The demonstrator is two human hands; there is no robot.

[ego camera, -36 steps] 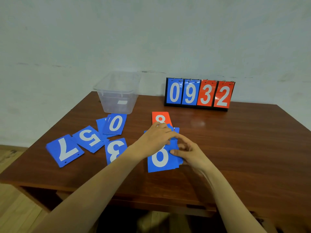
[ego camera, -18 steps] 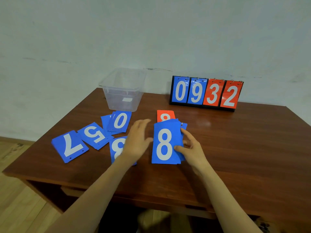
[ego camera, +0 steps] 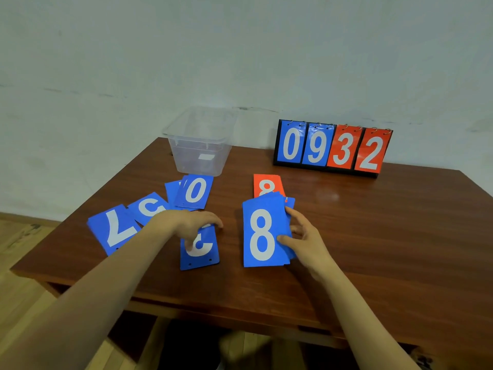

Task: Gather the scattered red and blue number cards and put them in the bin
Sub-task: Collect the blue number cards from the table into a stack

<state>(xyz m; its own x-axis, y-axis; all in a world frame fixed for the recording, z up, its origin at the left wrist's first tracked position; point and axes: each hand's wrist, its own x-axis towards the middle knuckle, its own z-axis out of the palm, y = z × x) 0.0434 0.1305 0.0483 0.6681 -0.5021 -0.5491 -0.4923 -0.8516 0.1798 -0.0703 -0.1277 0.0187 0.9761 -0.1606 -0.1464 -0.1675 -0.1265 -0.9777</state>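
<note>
- Head view: right hand (ego camera: 306,241) grips the blue stack (ego camera: 262,233), 8 on top, thumb on its face, fingers behind.
- Left hand (ego camera: 192,225) has its fingers curled over the top edge of the 3 card (ego camera: 200,252), which lies flat on the desk (ego camera: 373,236).
- The 0 (ego camera: 196,190), 5 (ego camera: 146,206), 7 (ego camera: 114,228) and red 8 (ego camera: 266,184) cards lie loose.
- Clear bin (ego camera: 200,145) stands at the far edge, just behind the 0.

Single wide-angle view from the person's head — facing forward and down across the table (ego camera: 386,236) toward the wall (ego camera: 240,49), set close above the table's near edge.
</note>
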